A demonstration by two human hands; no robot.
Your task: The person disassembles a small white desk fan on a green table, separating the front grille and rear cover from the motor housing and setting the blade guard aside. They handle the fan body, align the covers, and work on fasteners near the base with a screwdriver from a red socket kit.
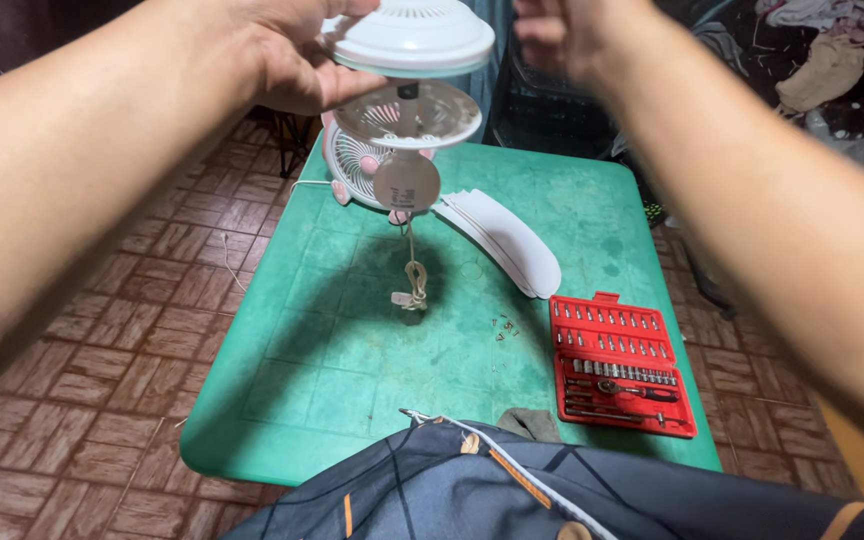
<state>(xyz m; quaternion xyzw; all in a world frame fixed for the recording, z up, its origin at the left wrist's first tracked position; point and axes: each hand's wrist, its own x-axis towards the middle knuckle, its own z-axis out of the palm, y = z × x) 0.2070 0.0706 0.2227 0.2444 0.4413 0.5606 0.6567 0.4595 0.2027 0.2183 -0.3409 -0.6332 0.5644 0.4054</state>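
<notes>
From the head camera, both arms reach up into the top of the frame, well above the green tabletop (pixel 352 400). The left hand (pixel 287 60), at upper left, is closed on the rim of a white round fan housing (pixel 412 35), fingers curled under its edge, holding it in the air at top centre. Below the housing hangs a second, translucent disc with radial slots (pixel 407 112), and under that a smaller round grey plate (pixel 407 180), all in line on a central shaft. A thin cord drops from there to a bundled coil of white cable (pixel 413 290) lying on the tabletop. The right hand (pixel 557 35), at upper right of centre, is blurred and cut by the top edge; it sits just beside the housing, but I cannot tell whether it is gripping anything. Behind the hanging parts, a small pink and white fan (pixel 352 165) stands at the far edge of the tabletop. A stack of white fan blades (pixel 507 240) lies fanned out right of centre. A few small screws (pixel 503 327) lie loose near the middle. At lower right an open red socket set case (pixel 620 365) rests flat. Dark blue cloth (pixel 552 495) fills the bottom of the frame, and brown tiled floor (pixel 102 400) spreads to the left
</notes>
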